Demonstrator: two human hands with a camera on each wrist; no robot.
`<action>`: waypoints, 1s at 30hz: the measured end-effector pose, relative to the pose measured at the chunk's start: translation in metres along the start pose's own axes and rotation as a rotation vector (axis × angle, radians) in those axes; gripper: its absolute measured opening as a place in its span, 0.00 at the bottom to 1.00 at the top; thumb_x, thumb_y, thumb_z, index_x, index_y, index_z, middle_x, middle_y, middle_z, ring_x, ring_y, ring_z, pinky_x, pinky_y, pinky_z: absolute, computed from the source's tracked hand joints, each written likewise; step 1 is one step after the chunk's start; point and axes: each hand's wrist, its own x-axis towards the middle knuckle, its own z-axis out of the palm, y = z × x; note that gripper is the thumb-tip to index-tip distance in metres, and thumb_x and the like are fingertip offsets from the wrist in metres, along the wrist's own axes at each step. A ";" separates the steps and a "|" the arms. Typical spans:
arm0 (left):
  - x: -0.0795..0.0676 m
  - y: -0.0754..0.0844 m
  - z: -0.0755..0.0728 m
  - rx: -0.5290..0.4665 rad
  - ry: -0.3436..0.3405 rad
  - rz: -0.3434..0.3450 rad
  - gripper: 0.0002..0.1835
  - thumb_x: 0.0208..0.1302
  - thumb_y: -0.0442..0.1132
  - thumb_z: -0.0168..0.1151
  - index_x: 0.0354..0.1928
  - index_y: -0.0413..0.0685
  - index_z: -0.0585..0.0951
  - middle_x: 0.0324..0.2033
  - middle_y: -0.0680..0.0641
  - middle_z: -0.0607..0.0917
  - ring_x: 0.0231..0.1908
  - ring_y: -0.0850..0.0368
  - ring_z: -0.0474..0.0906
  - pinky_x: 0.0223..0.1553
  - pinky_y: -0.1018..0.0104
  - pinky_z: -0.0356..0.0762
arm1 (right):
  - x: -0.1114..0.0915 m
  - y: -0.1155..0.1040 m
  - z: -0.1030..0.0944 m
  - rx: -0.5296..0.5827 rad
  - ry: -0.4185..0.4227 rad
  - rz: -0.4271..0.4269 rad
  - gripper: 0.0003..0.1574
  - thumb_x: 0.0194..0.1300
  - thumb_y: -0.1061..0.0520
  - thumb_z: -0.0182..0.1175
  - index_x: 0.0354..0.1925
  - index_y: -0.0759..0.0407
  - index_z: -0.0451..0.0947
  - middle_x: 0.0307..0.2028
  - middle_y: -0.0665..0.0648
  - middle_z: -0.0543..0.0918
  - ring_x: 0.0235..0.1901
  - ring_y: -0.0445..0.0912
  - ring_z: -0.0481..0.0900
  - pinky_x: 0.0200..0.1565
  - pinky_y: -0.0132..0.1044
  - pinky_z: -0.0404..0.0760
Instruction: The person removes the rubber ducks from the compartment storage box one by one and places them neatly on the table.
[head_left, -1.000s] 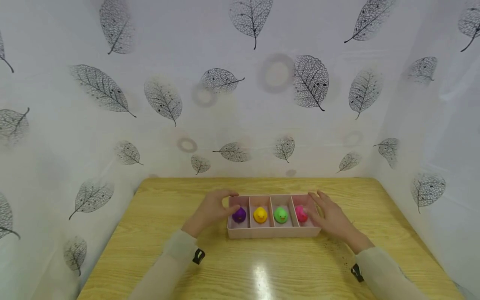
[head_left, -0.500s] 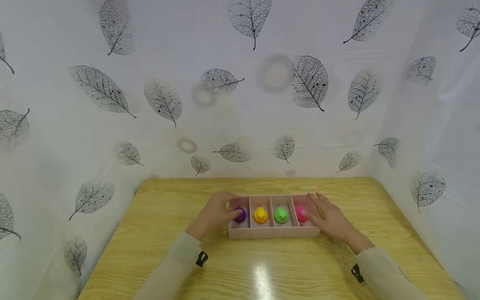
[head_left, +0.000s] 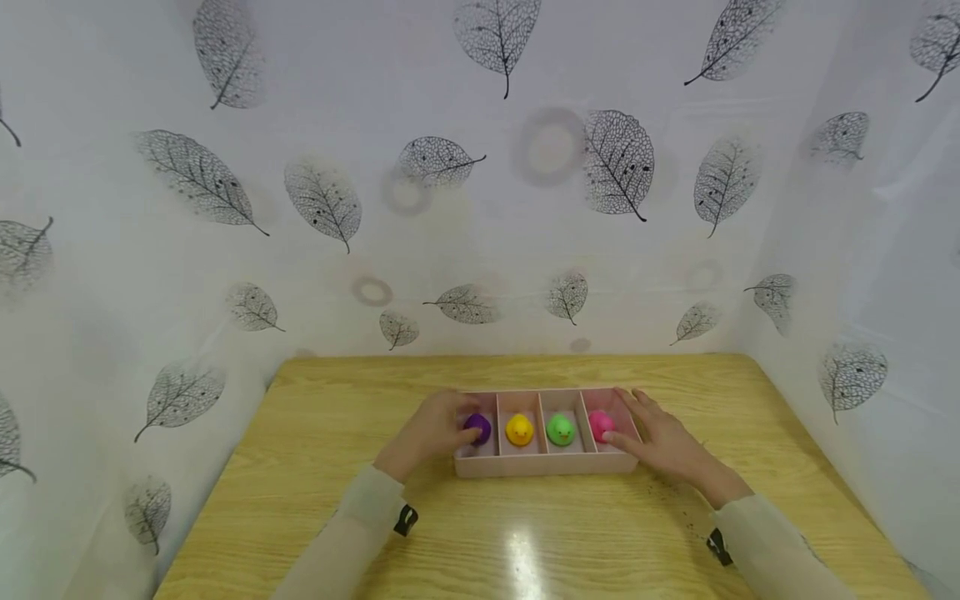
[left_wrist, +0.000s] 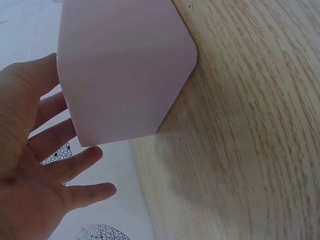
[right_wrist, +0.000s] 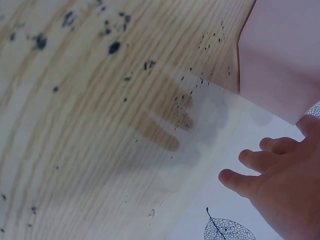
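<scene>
On the table [head_left: 337, 392], spread hands [head_left: 431, 429] [head_left: 666, 439] flank a four-section box [head_left: 546, 464], one toy [head_left: 560, 430] in each.

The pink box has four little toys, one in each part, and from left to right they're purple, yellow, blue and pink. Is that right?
Not quite: there's no blue toy. In the head view, the third is a green toy, between the yellow toy and the pink toy. The pink box does have one in each part, starting with the purple toy.
</scene>
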 end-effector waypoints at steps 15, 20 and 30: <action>-0.001 -0.001 0.004 -0.018 -0.027 -0.017 0.22 0.58 0.33 0.77 0.55 0.35 0.86 0.50 0.38 0.90 0.52 0.40 0.87 0.59 0.45 0.83 | -0.001 0.003 0.002 0.012 -0.010 -0.009 0.55 0.74 0.34 0.59 0.83 0.59 0.52 0.79 0.79 0.56 0.71 0.81 0.63 0.62 0.81 0.69; 0.001 0.000 0.004 -0.021 -0.051 -0.069 0.19 0.59 0.34 0.77 0.52 0.36 0.87 0.48 0.38 0.91 0.50 0.41 0.86 0.58 0.45 0.83 | 0.000 0.005 0.004 0.021 -0.008 -0.009 0.55 0.75 0.34 0.59 0.83 0.59 0.52 0.79 0.79 0.56 0.71 0.81 0.63 0.62 0.82 0.68; 0.005 0.004 0.004 0.048 -0.088 -0.131 0.15 0.58 0.36 0.79 0.46 0.40 0.89 0.42 0.44 0.91 0.42 0.50 0.84 0.50 0.54 0.83 | -0.001 0.006 0.006 0.048 -0.019 0.008 0.55 0.76 0.34 0.58 0.84 0.58 0.50 0.80 0.78 0.55 0.73 0.80 0.60 0.64 0.82 0.65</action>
